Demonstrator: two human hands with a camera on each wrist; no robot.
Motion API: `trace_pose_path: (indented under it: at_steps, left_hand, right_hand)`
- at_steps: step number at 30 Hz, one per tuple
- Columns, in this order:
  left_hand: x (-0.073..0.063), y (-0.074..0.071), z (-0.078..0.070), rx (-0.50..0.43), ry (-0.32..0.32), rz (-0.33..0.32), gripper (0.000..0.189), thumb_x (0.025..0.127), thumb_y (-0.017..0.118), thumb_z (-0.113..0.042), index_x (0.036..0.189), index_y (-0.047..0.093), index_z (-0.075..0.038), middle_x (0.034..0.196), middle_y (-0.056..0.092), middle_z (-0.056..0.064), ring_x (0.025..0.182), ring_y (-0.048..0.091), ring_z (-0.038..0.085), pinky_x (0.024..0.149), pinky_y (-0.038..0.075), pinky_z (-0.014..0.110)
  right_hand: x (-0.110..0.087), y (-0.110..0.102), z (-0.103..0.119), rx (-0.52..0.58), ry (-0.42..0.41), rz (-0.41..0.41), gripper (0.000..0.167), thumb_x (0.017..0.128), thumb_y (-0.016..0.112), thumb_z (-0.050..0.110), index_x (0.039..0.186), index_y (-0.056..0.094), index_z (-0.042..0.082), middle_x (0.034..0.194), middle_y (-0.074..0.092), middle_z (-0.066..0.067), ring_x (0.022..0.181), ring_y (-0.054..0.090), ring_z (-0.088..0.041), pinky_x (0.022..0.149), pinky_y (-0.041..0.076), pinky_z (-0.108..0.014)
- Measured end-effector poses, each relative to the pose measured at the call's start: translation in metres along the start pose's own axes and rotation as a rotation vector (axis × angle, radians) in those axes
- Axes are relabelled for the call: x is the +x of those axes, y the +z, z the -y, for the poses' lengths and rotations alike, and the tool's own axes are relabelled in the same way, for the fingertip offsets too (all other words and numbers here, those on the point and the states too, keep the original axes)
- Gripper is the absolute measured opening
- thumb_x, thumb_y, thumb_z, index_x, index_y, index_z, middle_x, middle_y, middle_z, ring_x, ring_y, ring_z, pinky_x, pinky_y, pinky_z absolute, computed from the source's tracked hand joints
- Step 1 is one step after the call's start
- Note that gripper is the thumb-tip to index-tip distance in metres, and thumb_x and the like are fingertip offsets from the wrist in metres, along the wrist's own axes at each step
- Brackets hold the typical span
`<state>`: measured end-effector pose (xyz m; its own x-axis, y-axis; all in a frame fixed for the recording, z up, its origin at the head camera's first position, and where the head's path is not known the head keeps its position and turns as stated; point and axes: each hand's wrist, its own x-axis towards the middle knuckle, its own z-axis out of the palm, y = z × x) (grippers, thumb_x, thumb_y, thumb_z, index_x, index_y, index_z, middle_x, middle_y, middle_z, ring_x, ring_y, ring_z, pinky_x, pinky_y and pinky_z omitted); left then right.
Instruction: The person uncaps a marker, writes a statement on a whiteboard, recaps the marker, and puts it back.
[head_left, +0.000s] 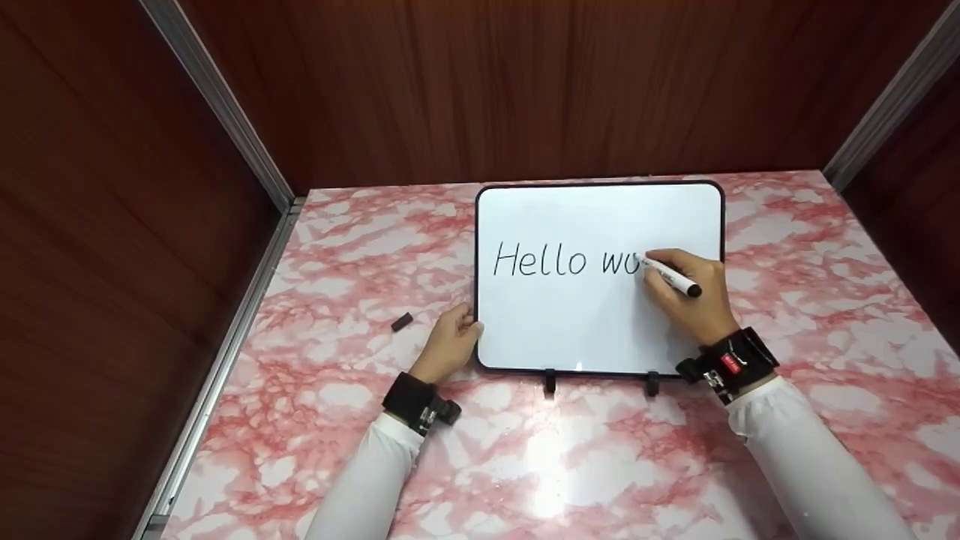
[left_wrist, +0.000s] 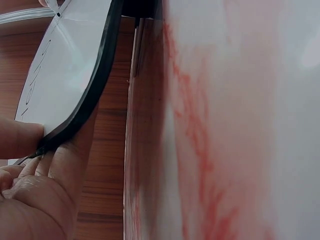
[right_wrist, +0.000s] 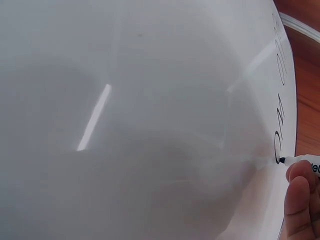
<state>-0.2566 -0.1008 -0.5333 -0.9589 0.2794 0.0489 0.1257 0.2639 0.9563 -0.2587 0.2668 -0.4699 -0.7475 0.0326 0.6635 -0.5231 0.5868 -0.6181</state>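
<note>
A whiteboard (head_left: 562,322) with a dark frame stands propped on small black feet, and black handwriting (head_left: 540,260) across it reads "Hello wo". My left hand (head_left: 450,345) grips the board's lower left edge, thumb on the front and fingers behind, as the left wrist view shows. In my right hand (head_left: 694,296) a white marker (head_left: 671,276) with a black end is pinched between thumb and fingers. Its dark tip (right_wrist: 282,160) meets the board at the round letter after the "w". Part of that letter is hidden by the marker and fingers in the head view.
A small black marker cap (head_left: 402,322) lies on the red-and-white marbled table (head_left: 337,420), left of the board. Two black stand feet (head_left: 550,381) jut out below the frame. Dark wooden panels (head_left: 487,90) with metal corner strips enclose the back and sides.
</note>
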Motion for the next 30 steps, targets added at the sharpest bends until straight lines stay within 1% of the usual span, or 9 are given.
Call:
trace_pose_path:
  at_steps: [4,8,11,16,19,24,30]
  left_hand:
    - [0.0001,0.0001,0.0002,-0.001,0.007,0.002,0.031,0.105,0.053,0.001,0.133,0.063,0.011,0.118,0.075,0.025,0.118,0.071,0.029,0.104,0.057,0.039]
    - [0.0012,0.0006,0.0016,0.0,0.012,-0.006,0.028,0.104,0.054,0.002,0.129,0.064,0.01,0.114,0.075,0.024,0.11,0.07,0.023,0.099,0.057,0.034]
    - [0.0016,0.0009,0.002,0.0,0.013,-0.014,0.027,0.104,0.055,0.002,0.127,0.065,0.01,0.112,0.075,0.023,0.106,0.068,0.019,0.097,0.057,0.033]
    - [0.0017,0.0011,0.0034,-0.005,0.003,-0.016,0.027,0.104,0.055,0.002,0.129,0.065,0.01,0.114,0.075,0.023,0.106,0.07,0.021,0.098,0.058,0.034]
    - [0.0014,0.0009,0.0032,-0.003,-0.003,-0.012,0.028,0.105,0.054,0.002,0.129,0.065,0.01,0.115,0.075,0.024,0.107,0.07,0.022,0.098,0.058,0.035]
    - [0.0011,0.0007,0.0028,-0.003,0.006,-0.006,0.029,0.105,0.054,0.002,0.131,0.064,0.01,0.117,0.075,0.025,0.112,0.071,0.026,0.1,0.058,0.037]
    - [0.0018,-0.0001,0.0027,0.01,0.026,-0.001,0.026,0.104,0.053,0.003,0.126,0.063,0.012,0.118,0.074,0.027,0.117,0.07,0.031,0.105,0.057,0.042]
  right_hand:
    - [0.0001,0.0012,-0.0004,0.004,-0.015,0.008,0.017,0.088,0.073,-0.005,0.103,0.081,-0.008,0.085,0.08,-0.022,0.071,0.057,0.013,0.066,0.043,-0.005]
    - [0.0,0.0018,-0.0012,-0.021,-0.032,0.012,0.018,0.087,0.073,-0.004,0.103,0.081,-0.008,0.086,0.08,-0.021,0.071,0.056,0.011,0.066,0.042,-0.005]
    - [0.0,0.0016,-0.0003,-0.027,-0.029,0.021,0.018,0.086,0.074,-0.004,0.102,0.081,-0.008,0.087,0.08,-0.021,0.071,0.056,0.011,0.066,0.043,-0.006]
    - [0.0,0.0011,0.0014,-0.028,-0.014,0.044,0.018,0.086,0.075,-0.004,0.103,0.081,-0.007,0.088,0.081,-0.021,0.071,0.056,0.011,0.065,0.043,-0.007]
    - [-0.0009,0.001,0.0007,-0.029,-0.022,0.044,0.019,0.086,0.075,-0.003,0.104,0.081,-0.006,0.087,0.08,-0.019,0.07,0.056,0.01,0.065,0.042,-0.007]
    - [-0.0023,-0.0009,-0.0013,0.002,-0.045,0.01,0.018,0.088,0.076,-0.004,0.104,0.081,-0.007,0.085,0.079,-0.02,0.072,0.057,0.009,0.067,0.043,-0.006]
    - [-0.003,-0.0067,-0.0043,-0.02,-0.038,-0.049,0.018,0.085,0.075,-0.007,0.102,0.08,-0.009,0.08,0.078,-0.022,0.069,0.055,0.013,0.065,0.042,-0.005]
